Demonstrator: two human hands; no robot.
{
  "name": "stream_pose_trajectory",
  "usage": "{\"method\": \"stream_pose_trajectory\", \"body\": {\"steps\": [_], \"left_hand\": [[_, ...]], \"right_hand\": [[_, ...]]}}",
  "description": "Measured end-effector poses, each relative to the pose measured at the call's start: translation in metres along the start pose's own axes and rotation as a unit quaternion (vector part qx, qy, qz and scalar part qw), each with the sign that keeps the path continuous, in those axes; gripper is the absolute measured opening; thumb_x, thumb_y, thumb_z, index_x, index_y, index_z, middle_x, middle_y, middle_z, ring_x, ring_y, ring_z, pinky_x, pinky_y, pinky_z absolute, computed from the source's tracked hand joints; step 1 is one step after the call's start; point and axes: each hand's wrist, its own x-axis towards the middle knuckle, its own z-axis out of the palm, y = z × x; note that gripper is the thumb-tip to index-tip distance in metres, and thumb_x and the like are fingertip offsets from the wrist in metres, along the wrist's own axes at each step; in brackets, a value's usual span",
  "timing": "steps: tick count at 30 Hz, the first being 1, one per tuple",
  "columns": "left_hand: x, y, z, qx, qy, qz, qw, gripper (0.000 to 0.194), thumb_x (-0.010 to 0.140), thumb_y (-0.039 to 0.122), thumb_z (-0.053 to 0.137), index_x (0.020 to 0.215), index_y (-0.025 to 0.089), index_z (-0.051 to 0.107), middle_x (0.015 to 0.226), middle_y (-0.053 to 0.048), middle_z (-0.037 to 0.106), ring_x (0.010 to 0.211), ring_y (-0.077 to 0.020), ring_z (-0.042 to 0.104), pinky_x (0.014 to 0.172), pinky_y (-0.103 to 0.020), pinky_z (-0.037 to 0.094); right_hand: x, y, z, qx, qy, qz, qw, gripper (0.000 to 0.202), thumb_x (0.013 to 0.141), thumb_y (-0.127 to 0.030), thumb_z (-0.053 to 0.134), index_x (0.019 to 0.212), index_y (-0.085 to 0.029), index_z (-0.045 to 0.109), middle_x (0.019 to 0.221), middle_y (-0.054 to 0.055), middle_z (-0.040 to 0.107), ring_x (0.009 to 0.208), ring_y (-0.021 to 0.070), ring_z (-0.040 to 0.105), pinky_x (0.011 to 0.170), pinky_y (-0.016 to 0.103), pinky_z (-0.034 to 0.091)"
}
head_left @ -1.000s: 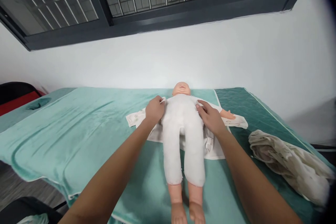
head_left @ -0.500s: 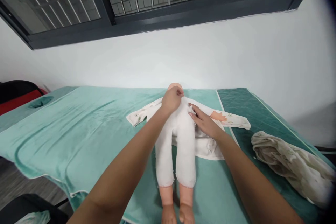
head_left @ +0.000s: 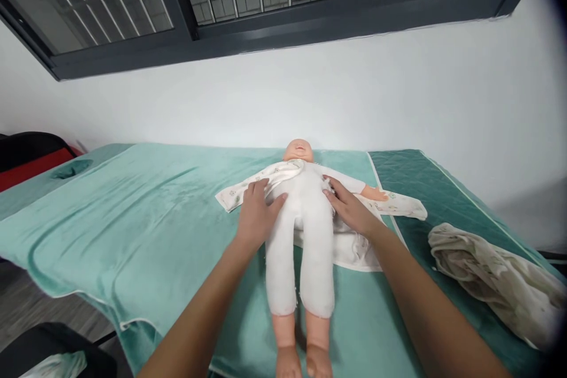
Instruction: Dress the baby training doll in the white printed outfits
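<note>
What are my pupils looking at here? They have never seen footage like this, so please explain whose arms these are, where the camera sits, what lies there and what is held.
There is no machine: these are a person's left hand and right hand, both bare. One camera, worn on the head, looks forward and down. A doll lies face up over a spread patterned garment, on a green cover. A crumpled cloth lies off to the right. The left hand is open against the doll; the right is at its other side, though whether it pinches anything is unclear.
</note>
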Motion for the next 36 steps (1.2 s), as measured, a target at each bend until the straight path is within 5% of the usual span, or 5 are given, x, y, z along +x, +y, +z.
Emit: {"method": "stream_pose_trajectory", "body": {"steps": [9,18,24,29,36], "left_hand": [[-0.009,0.014,-0.013,-0.117,-0.056,0.007,0.992,0.007,0.089,0.024,0.055,0.086,0.023,0.061,0.084,0.001,0.064,0.078,-0.0146,0.058,0.076,-0.030,0.048],[-0.018,-0.017,-0.015,-0.074,0.014,-0.028,0.997,0.020,0.084,0.031,0.066,0.102,0.024,0.059,0.122,-0.006,0.058,0.120,-0.0236,0.054,0.098,-0.041,0.046],[-0.046,0.011,-0.012,-0.060,0.002,0.121,0.991,0.007,0.091,0.018,0.055,0.091,0.024,0.052,0.107,-0.003,0.067,0.109,-0.0205,0.058,0.095,-0.039,0.047],[-0.073,0.042,-0.018,-0.049,-0.150,0.253,0.955,0.012,0.094,0.018,0.052,0.101,0.026,0.057,0.113,-0.004,0.068,0.106,-0.0198,0.062,0.092,-0.039,0.052],[-0.045,-0.043,-0.037,0.020,0.022,0.091,0.995,0.028,0.094,0.027,0.051,0.121,0.027,0.056,0.134,-0.008,0.060,0.129,-0.0242,0.053,0.110,-0.045,0.044]], "right_hand": [[-0.001,-0.001,0.000,-0.001,-0.004,-0.002,1.000,0.064,0.097,-0.062,0.040,0.150,-0.026,0.037,0.158,0.005,0.039,0.146,0.0259,0.033,0.123,0.044,0.022],[-0.002,-0.003,-0.001,0.001,0.000,-0.017,1.000,0.064,0.096,-0.062,0.041,0.149,-0.026,0.040,0.156,0.007,0.042,0.145,0.0271,0.036,0.123,0.044,0.023],[-0.001,0.001,0.000,0.005,0.002,-0.023,1.000,0.062,0.096,-0.062,0.041,0.148,-0.027,0.041,0.155,0.006,0.042,0.145,0.0274,0.036,0.123,0.045,0.022],[-0.001,0.003,0.000,-0.002,0.002,-0.035,0.999,0.061,0.097,-0.061,0.040,0.148,-0.027,0.040,0.155,0.006,0.042,0.144,0.0271,0.036,0.123,0.046,0.023],[-0.003,-0.001,-0.001,0.003,-0.008,-0.006,1.000,0.062,0.097,-0.061,0.040,0.149,-0.028,0.037,0.157,0.006,0.039,0.145,0.0270,0.034,0.123,0.047,0.022]]}}
